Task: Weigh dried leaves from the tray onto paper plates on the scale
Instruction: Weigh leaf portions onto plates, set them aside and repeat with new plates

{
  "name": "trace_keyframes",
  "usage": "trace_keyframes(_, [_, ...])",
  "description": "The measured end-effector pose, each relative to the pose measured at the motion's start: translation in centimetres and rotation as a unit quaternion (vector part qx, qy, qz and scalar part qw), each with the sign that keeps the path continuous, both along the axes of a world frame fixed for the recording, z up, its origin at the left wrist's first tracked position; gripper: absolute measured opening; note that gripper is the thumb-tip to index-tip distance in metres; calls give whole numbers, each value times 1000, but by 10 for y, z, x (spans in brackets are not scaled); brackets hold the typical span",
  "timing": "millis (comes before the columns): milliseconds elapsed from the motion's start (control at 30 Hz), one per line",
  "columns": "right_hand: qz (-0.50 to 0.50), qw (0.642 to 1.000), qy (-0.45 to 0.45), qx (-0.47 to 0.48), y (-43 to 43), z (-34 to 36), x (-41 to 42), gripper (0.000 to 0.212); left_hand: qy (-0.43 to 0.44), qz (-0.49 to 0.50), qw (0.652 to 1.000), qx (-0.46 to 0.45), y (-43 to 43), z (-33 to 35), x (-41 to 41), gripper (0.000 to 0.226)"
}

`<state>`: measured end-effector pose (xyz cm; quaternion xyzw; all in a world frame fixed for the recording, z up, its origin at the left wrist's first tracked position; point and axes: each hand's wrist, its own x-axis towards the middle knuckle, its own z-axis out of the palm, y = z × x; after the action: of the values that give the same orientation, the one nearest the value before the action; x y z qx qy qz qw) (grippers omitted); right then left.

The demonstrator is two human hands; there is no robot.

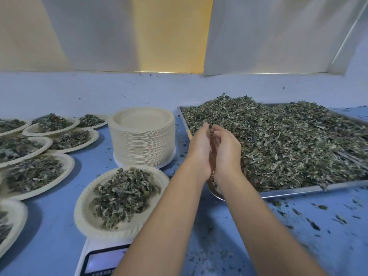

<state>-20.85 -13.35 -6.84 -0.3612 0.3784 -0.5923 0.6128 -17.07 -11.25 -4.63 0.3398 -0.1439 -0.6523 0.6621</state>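
Observation:
A metal tray [318, 188] heaped with dried leaves [288, 140] lies on the right of the blue table. My left hand [200, 148] and my right hand [227, 150] are cupped together over the tray's near left corner, palms facing, holding a scoop of leaves between them. A few leaves show at the gap by the fingertips and at the wrists. A paper plate [83, 208] with a pile of leaves [123, 194] sits on the white scale [99, 259] at the lower left of my arms. The scale's display is blurred.
A tall stack of empty paper plates [142, 140] stands between the scale and the tray. Several filled plates [35, 172] crowd the left side. Leaf crumbs [318, 220] litter the table in front of the tray. A wall rises behind the table.

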Motion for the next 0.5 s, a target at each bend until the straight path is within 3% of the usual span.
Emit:
trace_keyframes(100, [6, 999, -33, -10, 10, 3, 12, 27, -27, 24, 999, -6, 11, 4, 12, 27])
trace_keyframes(267, [22, 996, -72, -36, 28, 8, 39, 26, -183, 92, 978, -25, 45, 16, 39, 27])
trace_keyframes(400, [75, 995, -37, -53, 41, 3, 56, 28, -280, 135, 949, -57, 81, 26, 75, 17])
trace_keyframes(500, [82, 994, 30, -66, 47, -2, 61, 32, -329, 176, 926, -62, 107, 27, 108, 24])
